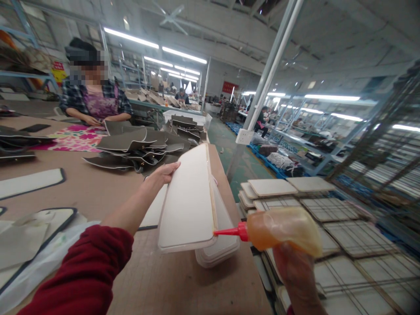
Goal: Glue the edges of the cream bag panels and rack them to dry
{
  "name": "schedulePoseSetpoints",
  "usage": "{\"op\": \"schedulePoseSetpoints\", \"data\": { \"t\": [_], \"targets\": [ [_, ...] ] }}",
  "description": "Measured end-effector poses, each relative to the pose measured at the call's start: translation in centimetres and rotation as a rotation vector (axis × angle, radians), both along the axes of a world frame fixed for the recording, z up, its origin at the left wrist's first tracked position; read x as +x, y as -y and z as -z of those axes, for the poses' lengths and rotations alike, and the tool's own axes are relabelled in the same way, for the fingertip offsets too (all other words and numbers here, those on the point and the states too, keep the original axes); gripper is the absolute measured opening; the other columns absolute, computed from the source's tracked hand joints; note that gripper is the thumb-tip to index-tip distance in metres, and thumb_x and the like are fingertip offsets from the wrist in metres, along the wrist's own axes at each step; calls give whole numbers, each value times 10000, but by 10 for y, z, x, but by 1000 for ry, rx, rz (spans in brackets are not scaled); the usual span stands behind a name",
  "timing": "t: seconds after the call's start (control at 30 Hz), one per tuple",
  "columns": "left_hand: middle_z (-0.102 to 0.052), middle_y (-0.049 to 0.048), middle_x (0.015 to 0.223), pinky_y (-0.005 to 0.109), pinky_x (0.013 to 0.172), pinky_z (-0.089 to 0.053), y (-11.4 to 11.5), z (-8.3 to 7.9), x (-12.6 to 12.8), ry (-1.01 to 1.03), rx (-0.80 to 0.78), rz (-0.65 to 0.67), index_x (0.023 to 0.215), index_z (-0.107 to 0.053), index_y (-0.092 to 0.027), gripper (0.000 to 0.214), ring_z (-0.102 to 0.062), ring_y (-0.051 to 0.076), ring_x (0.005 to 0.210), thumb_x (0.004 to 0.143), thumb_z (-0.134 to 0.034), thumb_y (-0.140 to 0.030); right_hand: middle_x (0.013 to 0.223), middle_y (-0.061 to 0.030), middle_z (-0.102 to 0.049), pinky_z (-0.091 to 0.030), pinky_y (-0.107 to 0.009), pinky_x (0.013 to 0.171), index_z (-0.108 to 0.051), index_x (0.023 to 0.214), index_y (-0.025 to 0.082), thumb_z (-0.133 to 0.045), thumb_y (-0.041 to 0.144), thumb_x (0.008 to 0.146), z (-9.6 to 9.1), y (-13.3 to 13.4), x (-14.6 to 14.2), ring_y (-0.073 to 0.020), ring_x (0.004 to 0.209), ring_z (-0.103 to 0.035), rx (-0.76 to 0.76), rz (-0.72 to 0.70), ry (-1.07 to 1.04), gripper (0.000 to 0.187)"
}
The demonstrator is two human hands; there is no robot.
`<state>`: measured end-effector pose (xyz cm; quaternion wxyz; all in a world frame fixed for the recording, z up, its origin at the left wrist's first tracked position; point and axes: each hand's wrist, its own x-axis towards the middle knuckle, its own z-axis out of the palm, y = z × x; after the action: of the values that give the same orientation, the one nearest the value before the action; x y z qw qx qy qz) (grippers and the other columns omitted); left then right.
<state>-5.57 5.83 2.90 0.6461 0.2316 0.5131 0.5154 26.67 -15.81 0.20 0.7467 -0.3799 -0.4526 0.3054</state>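
Note:
My left hand (164,174) grips the far left edge of a white panel (188,201) with rounded corners, holding it tilted above the table. In my right hand (293,267) is a squeeze bottle (284,229) of amber liquid, probably glue, lying nearly level. Its red nozzle tip touches the panel's near right corner. A yellowish line runs along the panel's right edge. Beneath it lies a stack of similar white panels (218,253), partly covered by the held one. The right hand's fingers are partly hidden behind the bottle.
Brown table (183,288) ends just right of the stack. Grey-brown pieces (131,146) are heaped at its far side. Dark-edged white panels (33,183) lie left. A co-worker (95,96) sits across. Wire racks (348,236) holding white panels stand at the right.

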Motion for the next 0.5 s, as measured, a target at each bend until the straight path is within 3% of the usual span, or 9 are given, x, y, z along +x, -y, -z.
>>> {"op": "schedulePoseSetpoints", "data": {
  "t": [0.17,0.33,0.5],
  "targets": [
    [-793,61,781,271,528,-600,0,5,-2,5,-4,-57,1218,-672,-143,309,-688,165,503,951,-530,-79,1013,-95,-769,-600,-517,890,-677,1135,256,-878,320,632,2,2,-3,-350,1096,-687,56,-1,-90,546],
    [-790,90,770,284,554,-624,0,11,-2,10,-23,-99,1184,-700,-107,291,-724,203,548,921,-581,-73,977,-59,-774,-628,-398,820,-696,1058,249,-862,234,674,8,4,0,-287,991,-732,98,46,-99,419],
    [-791,80,753,269,564,-632,-1,13,4,-4,21,-170,1233,-692,-138,325,-742,215,587,920,-606,-117,932,-62,-775,-647,-349,720,-701,1080,246,-855,238,701,31,7,-19,-267,853,-756,103,53,-88,410]
  ]
}}
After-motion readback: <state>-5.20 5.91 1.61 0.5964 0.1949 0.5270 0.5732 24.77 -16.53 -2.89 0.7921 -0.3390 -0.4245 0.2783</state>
